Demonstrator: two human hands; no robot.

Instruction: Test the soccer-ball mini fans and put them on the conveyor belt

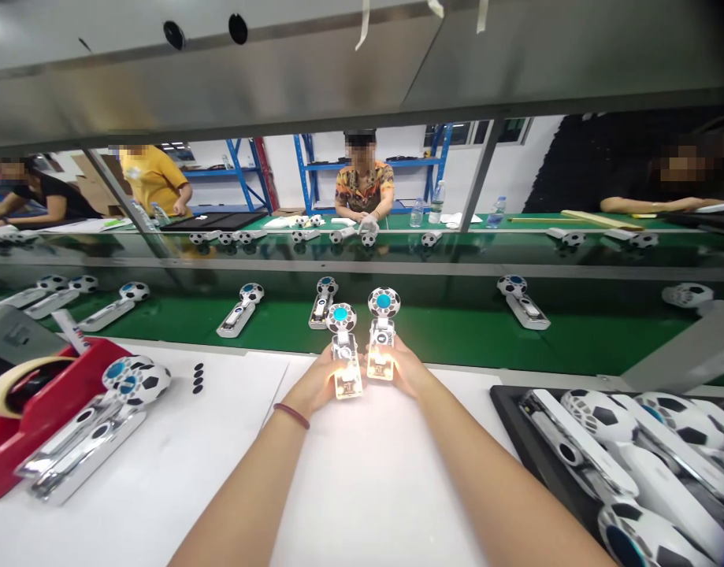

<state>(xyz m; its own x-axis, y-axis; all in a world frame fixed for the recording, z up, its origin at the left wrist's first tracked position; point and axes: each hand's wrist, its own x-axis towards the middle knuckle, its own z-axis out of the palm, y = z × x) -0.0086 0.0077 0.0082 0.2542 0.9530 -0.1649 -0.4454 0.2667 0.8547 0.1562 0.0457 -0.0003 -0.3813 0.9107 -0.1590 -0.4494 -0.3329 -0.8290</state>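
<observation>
My left hand (314, 386) holds a small hand fan (343, 346) with a football-patterned head and a lit, glowing handle. My right hand (406, 370) holds a second such fan (382, 335), its handle also lit. Both fans stand side by side, heads pointing away from me, at the far edge of the white table (350, 488), just before the green conveyor belt (444, 331).
A red tape dispenser (27, 409) and two fans (102, 417) lie at left, with small black pads (198, 378) nearby. A black tray (509, 409) of fans sits at right. Several fans ride the belt. Other people work across the line.
</observation>
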